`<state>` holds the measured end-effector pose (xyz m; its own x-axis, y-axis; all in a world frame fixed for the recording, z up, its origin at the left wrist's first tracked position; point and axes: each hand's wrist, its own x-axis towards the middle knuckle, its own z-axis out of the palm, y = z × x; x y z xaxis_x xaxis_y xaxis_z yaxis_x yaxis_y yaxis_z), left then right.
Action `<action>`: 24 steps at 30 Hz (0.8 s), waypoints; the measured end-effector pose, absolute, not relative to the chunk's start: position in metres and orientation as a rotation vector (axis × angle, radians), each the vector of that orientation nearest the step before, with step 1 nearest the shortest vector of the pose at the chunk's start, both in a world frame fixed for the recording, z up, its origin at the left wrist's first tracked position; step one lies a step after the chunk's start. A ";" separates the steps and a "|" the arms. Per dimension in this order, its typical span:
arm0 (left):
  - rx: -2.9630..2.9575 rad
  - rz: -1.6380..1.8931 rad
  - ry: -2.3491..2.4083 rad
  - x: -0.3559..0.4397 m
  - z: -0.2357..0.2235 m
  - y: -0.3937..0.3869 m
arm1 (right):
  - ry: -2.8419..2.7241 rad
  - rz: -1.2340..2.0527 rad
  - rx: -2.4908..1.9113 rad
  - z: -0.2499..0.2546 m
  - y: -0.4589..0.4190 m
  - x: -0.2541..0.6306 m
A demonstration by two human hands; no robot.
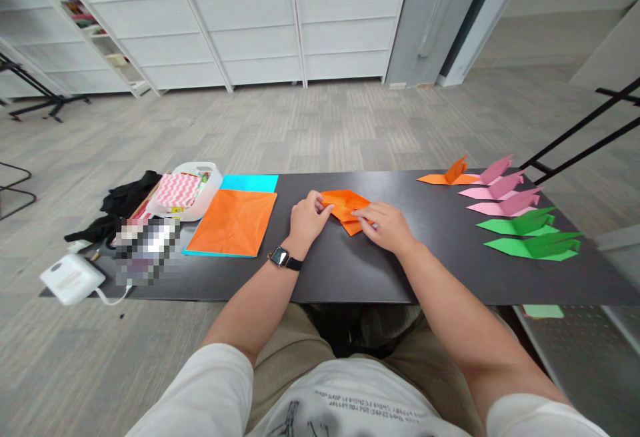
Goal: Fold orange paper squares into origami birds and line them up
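A partly folded sheet of orange origami paper (346,205) lies on the dark table in front of me. My left hand (309,218) pinches its left corner between thumb and fingers. On its right side, my right hand (385,225) has its fingers closed over the edge, with the fingertips on the paper. A pointed flap sticks out toward me between the two hands. Part of the right edge is hidden under my right fingers.
Left of my hands lies a stack of orange paper (235,222) over blue sheets (250,183). Farther left are a white basket (206,195), black cloth (131,193) and a white device (73,279) with a cable. Folded orange (453,173), pink (500,187) and green paper birds (533,245) line the right side.
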<state>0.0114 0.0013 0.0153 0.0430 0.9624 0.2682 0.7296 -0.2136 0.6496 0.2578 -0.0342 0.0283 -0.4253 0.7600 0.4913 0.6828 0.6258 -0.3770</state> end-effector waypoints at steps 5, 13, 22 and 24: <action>1.991 0.941 1.794 0.010 0.015 0.002 | -2.344 0.287 -1.239 0.020 -0.034 0.249; 1.999 0.911 1.743 0.009 0.015 0.004 | -2.360 0.239 -1.353 0.008 -0.024 0.257; 2.370 0.940 1.161 0.018 0.027 -0.018 | -2.378 0.219 -1.313 0.007 -0.023 0.258; 2.472 0.819 1.114 0.024 0.027 -0.024 | -2.378 0.217 -1.315 0.007 -0.023 0.258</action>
